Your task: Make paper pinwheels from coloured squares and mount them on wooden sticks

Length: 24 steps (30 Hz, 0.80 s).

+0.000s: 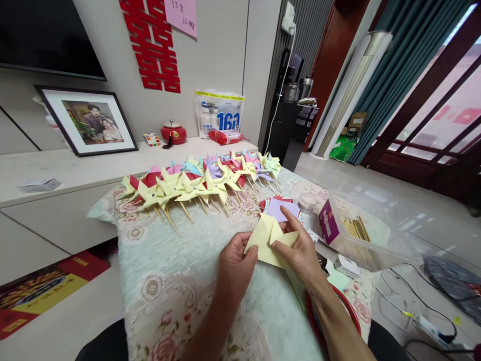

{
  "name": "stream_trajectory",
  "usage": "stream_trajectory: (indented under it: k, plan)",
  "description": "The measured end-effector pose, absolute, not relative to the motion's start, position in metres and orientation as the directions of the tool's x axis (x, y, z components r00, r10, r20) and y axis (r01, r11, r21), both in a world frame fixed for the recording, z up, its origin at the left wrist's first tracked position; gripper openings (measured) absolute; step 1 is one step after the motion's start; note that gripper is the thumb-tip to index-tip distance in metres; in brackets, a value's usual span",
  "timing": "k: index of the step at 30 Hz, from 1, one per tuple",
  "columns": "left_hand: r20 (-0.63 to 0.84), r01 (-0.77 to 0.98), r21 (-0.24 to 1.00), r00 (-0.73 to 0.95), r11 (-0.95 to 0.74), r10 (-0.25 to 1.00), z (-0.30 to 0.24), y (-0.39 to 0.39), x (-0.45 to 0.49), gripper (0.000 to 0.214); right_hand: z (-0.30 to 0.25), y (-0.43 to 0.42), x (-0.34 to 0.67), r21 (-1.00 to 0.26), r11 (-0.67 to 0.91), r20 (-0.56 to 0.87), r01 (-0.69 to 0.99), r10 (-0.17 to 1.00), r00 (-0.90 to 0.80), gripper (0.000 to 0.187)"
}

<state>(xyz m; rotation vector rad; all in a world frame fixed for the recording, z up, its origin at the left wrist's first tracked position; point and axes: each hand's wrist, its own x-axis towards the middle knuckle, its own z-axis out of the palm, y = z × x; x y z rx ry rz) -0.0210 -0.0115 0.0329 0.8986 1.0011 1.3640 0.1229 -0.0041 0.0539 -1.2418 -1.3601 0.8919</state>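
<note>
Between my two hands is a pale yellow sheet of paper point(265, 239), cut and partly folded into a pinwheel shape, held above the table. My left hand point(237, 258) pinches its left corner between thumb and fingers. On the other side, my right hand point(298, 245) presses its thumb near the sheet's middle, with the index finger stretched up behind. Just beyond lies a stack of coloured paper pieces point(280, 208), lilac on top. Finished paper pinwheels point(193, 188) on wooden sticks lie in rows toward the back, mostly yellow in front.
A clear plastic box point(370, 245) with wooden sticks point(356, 228) stands at the right. Close by are a round clear container point(307, 200) and a small white box point(346, 265). A red-rimmed round object point(355, 316) sits under my right forearm. Cables point(421, 286) lie on the floor.
</note>
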Motion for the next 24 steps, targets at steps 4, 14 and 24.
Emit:
stream_trajectory:
  k: [4,14,24]
  plan:
    - [-0.048,-0.335,0.942,-0.039,0.032,0.998,0.035,-0.012,-0.021,0.021,0.052,-0.003,0.127,-0.956,0.205,0.243,0.208,0.954,0.176,0.068]
    - [-0.158,-0.282,0.948,-0.009,0.149,0.987,0.035,-0.01,-0.036,0.027,0.05,0.003,0.132,-0.995,0.096,0.092,-0.02,0.986,0.142,0.055]
    - [-0.154,-0.06,0.987,-0.135,0.147,0.979,0.026,-0.071,-0.086,0.036,0.04,-0.009,0.108,-0.953,0.073,-0.017,0.295,0.956,-0.291,0.045]
